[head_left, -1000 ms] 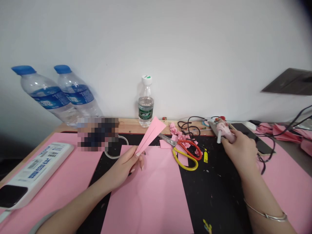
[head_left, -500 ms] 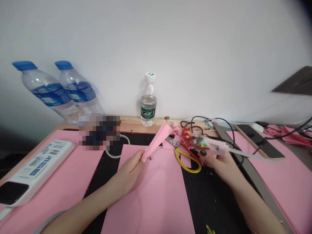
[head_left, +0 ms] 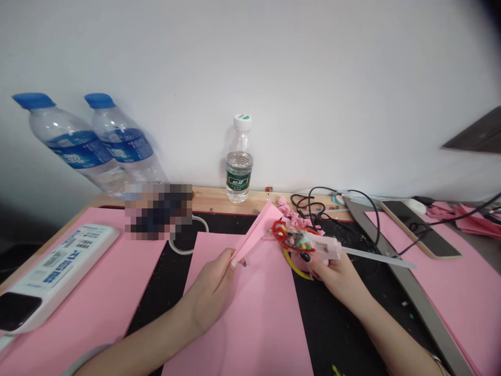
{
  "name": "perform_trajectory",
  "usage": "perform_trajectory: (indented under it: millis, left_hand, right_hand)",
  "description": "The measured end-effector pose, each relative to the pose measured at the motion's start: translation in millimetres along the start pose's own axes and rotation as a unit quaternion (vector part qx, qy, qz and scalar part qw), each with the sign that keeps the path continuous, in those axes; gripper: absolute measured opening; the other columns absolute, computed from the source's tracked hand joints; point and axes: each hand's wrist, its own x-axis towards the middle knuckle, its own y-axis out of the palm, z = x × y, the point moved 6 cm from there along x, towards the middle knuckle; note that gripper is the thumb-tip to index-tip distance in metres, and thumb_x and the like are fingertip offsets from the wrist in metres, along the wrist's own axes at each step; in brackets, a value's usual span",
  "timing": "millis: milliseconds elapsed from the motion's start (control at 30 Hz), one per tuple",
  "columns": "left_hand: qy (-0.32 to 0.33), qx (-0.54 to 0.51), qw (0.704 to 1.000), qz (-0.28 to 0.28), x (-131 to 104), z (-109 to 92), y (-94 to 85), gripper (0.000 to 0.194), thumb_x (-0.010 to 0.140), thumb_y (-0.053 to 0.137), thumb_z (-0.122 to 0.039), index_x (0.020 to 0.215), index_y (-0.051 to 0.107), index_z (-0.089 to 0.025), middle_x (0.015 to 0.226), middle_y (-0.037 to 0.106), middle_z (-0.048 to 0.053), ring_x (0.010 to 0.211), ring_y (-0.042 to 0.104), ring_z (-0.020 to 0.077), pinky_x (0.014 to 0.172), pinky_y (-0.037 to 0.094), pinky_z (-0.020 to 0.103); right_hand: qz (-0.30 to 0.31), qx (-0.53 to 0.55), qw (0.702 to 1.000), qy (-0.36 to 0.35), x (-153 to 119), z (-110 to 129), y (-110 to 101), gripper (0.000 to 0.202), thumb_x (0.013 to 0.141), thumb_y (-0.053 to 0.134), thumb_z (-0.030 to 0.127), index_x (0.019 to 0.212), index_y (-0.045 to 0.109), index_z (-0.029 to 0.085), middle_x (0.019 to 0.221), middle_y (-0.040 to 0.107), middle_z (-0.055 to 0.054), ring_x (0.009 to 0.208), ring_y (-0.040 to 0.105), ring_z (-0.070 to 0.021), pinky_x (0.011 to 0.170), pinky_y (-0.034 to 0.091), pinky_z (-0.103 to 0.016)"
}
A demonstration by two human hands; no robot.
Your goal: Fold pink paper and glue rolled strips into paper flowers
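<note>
Between the fingers of my left hand [head_left: 217, 277] is the narrow end of a folded pink paper cone [head_left: 258, 227]. My right hand [head_left: 332, 269] is wrapped round a decorated glue gun [head_left: 301, 240], whose front end is close to the cone's right side. A translucent glue stick [head_left: 378, 257] sticks out of the gun's back. Below both lies a flat pink sheet [head_left: 250, 318]. The yellow scissors handle [head_left: 295, 266] is partly hidden behind the gun and my right hand.
Crumpled pink paper [head_left: 287, 206] and black cables [head_left: 317, 206] lie behind the gun. A small water bottle [head_left: 239, 167] stands at the wall, two large bottles [head_left: 80, 149] at left. A phone [head_left: 418, 230] and a white device [head_left: 58, 277] rest on pink sheets.
The glue gun in my right hand has moved left and closer to the cone, now covering most of the scissors. The cone has turned slightly and shows more of its side.
</note>
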Motion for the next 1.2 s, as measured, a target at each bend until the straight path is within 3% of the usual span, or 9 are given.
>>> perform_trajectory:
  millis: [100,267,400,733,900,1200]
  left_hand:
    - [0.002,-0.013,1.0,0.0,-0.4,0.7,0.7,0.024,0.096,0.026,-0.036,0.087,0.044,-0.022,0.071,0.048,-0.002,0.065,0.046,0.0164,0.06,0.035,0.028]
    - [-0.003,-0.021,1.0,-0.01,-0.7,1.0,-0.1,0.025,0.096,0.027,-0.037,0.083,0.042,-0.022,0.066,0.045,-0.004,0.059,0.042,0.0148,0.056,0.033,0.027]
    - [0.015,-0.021,1.0,-0.01,-1.4,-2.5,-0.4,0.026,0.097,0.027,-0.036,0.083,0.043,-0.021,0.069,0.047,-0.004,0.062,0.044,0.0148,0.059,0.034,0.027]
    - [0.024,-0.023,0.999,-0.012,-1.7,1.7,1.9,0.026,0.098,0.027,-0.037,0.082,0.042,-0.022,0.067,0.047,-0.004,0.062,0.044,0.0146,0.058,0.033,0.027]
    - [0.033,-0.011,0.999,-0.013,-1.0,2.0,1.6,0.024,0.098,0.026,-0.034,0.085,0.043,-0.022,0.065,0.046,-0.005,0.059,0.043,0.0146,0.056,0.032,0.026]
    - [0.053,0.011,0.998,-0.019,-2.5,-4.4,-0.2,0.025,0.098,0.025,-0.034,0.088,0.045,-0.021,0.066,0.048,-0.004,0.058,0.044,0.0151,0.057,0.032,0.027]
  right_hand:
    - [0.0,-0.003,1.0,0.012,0.0,-2.2,0.7,0.017,0.078,0.058,0.028,0.085,0.067,0.015,0.06,0.061,0.0,0.047,0.05,-0.0129,0.044,0.044,-0.024]
    - [-0.015,0.0,1.0,0.018,1.0,-1.0,0.4,0.023,0.077,0.059,0.028,0.095,0.066,0.015,0.07,0.066,-0.002,0.052,0.054,-0.0141,0.046,0.045,-0.024]
    - [-0.005,0.008,0.999,0.032,-0.1,-2.0,1.8,0.02,0.078,0.058,0.028,0.091,0.066,0.015,0.069,0.067,-0.002,0.054,0.058,-0.015,0.048,0.048,-0.024]
    - [-0.022,-0.066,0.997,-0.043,-0.9,9.2,-2.4,0.024,0.08,0.056,0.025,0.098,0.069,0.016,0.091,0.074,-0.007,0.079,0.069,-0.0237,0.069,0.055,-0.03]
    - [-0.023,-0.137,0.988,-0.065,-3.7,15.5,-3.0,0.018,0.081,0.054,0.024,0.085,0.069,0.015,0.082,0.074,-0.008,0.072,0.069,-0.0243,0.056,0.053,-0.027]
    - [-0.042,-0.161,0.982,-0.088,-11.0,15.9,-4.0,0.006,0.08,0.057,0.02,0.075,0.062,0.019,0.07,0.068,-0.002,0.053,0.06,-0.015,0.05,0.046,-0.023]
